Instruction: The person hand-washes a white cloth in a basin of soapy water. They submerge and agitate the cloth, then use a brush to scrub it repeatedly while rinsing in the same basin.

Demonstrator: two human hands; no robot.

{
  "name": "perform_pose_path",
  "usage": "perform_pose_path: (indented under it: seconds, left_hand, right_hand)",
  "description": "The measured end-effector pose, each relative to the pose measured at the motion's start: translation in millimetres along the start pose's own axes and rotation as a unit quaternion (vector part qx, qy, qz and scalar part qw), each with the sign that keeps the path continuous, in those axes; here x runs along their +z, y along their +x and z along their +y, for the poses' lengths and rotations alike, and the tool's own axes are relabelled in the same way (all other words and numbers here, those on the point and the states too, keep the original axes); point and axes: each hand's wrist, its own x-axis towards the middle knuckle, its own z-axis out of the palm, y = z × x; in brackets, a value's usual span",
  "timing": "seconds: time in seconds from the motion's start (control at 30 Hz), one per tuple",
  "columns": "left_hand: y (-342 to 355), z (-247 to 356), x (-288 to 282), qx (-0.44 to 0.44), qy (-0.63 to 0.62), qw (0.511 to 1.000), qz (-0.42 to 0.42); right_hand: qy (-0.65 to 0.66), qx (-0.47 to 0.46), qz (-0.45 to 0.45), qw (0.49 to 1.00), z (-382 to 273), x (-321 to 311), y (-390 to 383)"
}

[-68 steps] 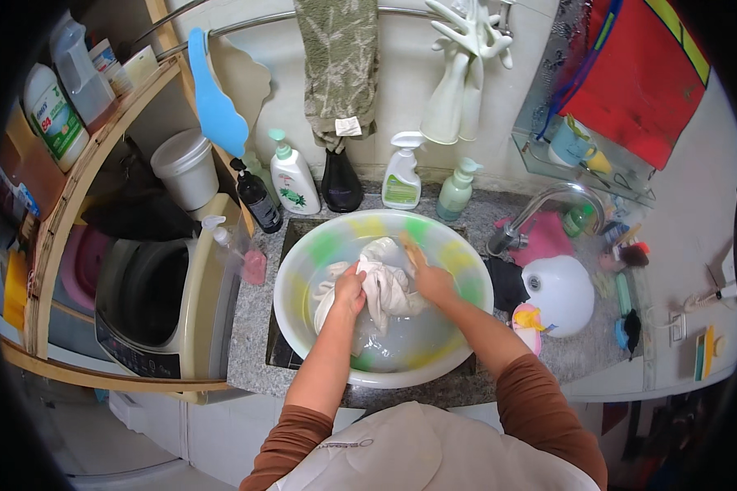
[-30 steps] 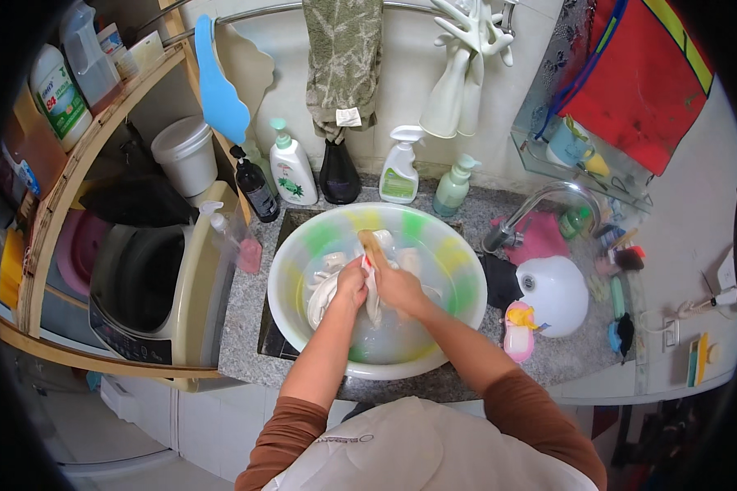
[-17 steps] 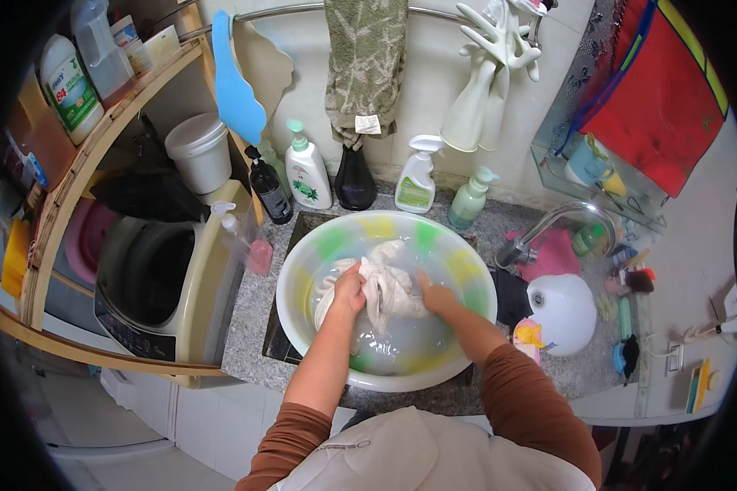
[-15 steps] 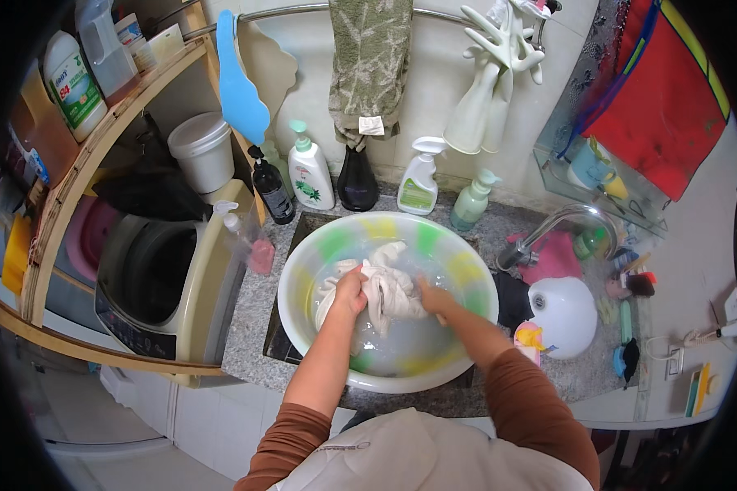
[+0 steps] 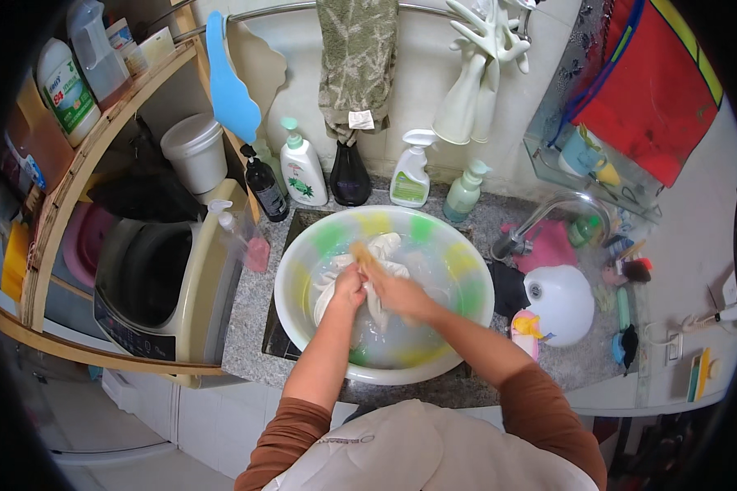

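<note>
A white cloth [image 5: 383, 245] lies bunched in cloudy water inside a large plastic basin [image 5: 293, 317] with green and yellow patches. My left hand [image 5: 350, 285] grips a fold of it at the basin's middle left. Just beside it, my right hand [image 5: 395, 293] is closed on a tan, wooden-looking brush [image 5: 364, 260], blurred, which lies over the gripped cloth; its underside is hidden.
Several bottles [image 5: 303, 172] line the back of the granite counter [image 5: 246, 331]. A faucet [image 5: 516, 241], pink cloth [image 5: 549, 250] and white round item [image 5: 561, 303] sit right of the basin. A top-loading washer [image 5: 151, 286] stands left. Gloves [image 5: 467, 98] hang from a rail.
My right hand, at the basin's right about half a second ago, has moved left onto the cloth beside my left hand with the tan brush. My left hand keeps its hold on the cloth.
</note>
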Motion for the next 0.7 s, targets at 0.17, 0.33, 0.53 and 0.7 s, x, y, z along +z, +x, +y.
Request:
perform_pose_path:
  seconds: [0.17, 0.33, 0.53, 0.7]
  left_hand:
    - [-19.9, -0.9, 11.7, 0.036, 0.010, 0.994, -0.102]
    - [-21.9, 7.1, 15.9, 0.016, 0.002, 0.999, -0.035]
    - [-28.4, 2.9, 20.5, 0.017, 0.040, 0.992, -0.117]
    - [-32.7, 13.3, 13.3, 0.001, 0.029, 0.996, -0.083]
  right_hand:
    - [-0.012, 0.039, 0.046, 0.998, -17.6, -10.6, -11.4]
    - [-0.022, 0.014, 0.061, 0.998, -0.3, -10.6, 6.4]
    - [-0.049, 0.041, 0.073, 0.995, -4.7, -5.2, -2.6]
    - [0.017, 0.081, 0.056, 0.995, 79.9, -3.6, 33.0]
